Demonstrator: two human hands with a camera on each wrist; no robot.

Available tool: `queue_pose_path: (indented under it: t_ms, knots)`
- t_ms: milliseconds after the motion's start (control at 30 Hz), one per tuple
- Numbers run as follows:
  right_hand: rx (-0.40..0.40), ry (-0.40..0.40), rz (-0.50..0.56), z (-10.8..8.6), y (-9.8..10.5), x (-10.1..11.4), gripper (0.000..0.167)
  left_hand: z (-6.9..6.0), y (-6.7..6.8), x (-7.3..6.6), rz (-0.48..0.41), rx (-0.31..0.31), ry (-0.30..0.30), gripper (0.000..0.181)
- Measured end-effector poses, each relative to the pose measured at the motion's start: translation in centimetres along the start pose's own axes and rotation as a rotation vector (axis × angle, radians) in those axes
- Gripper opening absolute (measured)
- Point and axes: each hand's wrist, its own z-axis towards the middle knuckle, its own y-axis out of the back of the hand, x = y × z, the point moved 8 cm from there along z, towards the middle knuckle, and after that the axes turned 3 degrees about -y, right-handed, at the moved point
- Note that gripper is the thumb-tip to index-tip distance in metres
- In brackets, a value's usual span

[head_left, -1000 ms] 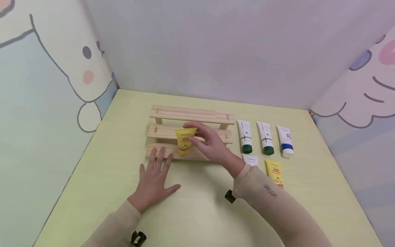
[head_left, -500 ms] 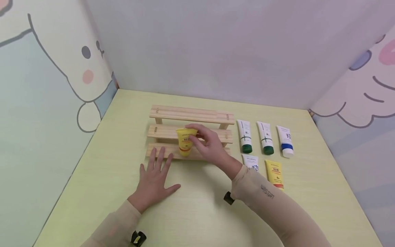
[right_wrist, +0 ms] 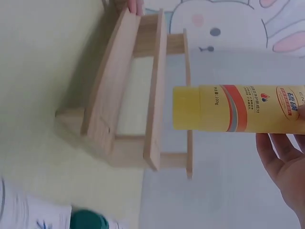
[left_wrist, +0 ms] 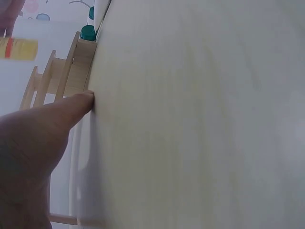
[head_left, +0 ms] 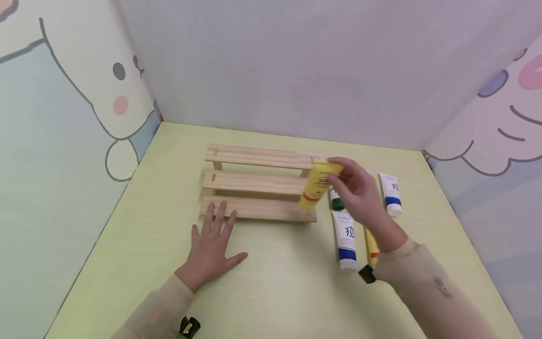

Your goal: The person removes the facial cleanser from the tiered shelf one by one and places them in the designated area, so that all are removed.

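My right hand (head_left: 360, 195) pinches a yellow squeeze tube (head_left: 316, 186) near its flat end. The tube's cap points down and left, in front of the right end of a three-tier wooden rack (head_left: 258, 208). In the right wrist view the yellow tube (right_wrist: 252, 109) is in the air, apart from the rack (right_wrist: 109, 95). My left hand (head_left: 209, 259) lies spread, its fingertips over the front edge of the bottom shelf. Its thumb (left_wrist: 71, 107) stretches out in the left wrist view. Part of the held tube is behind my right fingers.
On the table right of the rack lie a white tube with a blue band (head_left: 346, 240), another blue-banded tube (head_left: 391, 194), a second yellow tube (head_left: 372, 248) and a green-capped tube (head_left: 337, 201). My right hand and forearm partly cover some. A patterned wall (head_left: 275, 70) stands behind.
My right hand has carried the yellow tube to the right, from the middle of the bottom shelf to the rack's right end, and tilted it. The left hand has stayed still.
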Motion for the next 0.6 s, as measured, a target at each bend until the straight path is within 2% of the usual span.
queue_pose_path:
  t_ms: [167, 267, 300, 367, 500, 600]
  knots:
    - [-0.114, -0.04, -0.095, -2.2, 6.8, 0.0, 0.04, 0.1, -0.1, 0.1, 0.005, 0.022, 0.012, 0.108]
    - [-0.151, -0.024, -0.129, -3.6, 10.2, -0.2, 0.04, 0.1, -0.1, 0.2, 0.004, 0.033, 0.017, 0.108]
    - [-0.159, -0.018, -0.11, -4.0, 11.2, -0.4, 0.041, 0.1, -0.1, 0.2, 0.002, 0.035, 0.018, 0.108]
    - [-0.195, -0.039, -0.133, -4.9, 13.2, -0.8, 0.041, 0.0, -0.1, 0.3, 0.002, 0.035, 0.018, 0.108]
    - [-0.241, -0.147, -0.243, -6.3, 16.3, -2.1, 0.044, -0.1, -0.1, 0.5, 0.004, 0.037, 0.023, 0.108]
    - [-0.209, -0.267, -0.364, -7.3, 17.9, -3.7, 0.045, -0.2, -0.1, 0.6, 0.004, 0.038, 0.028, 0.108]
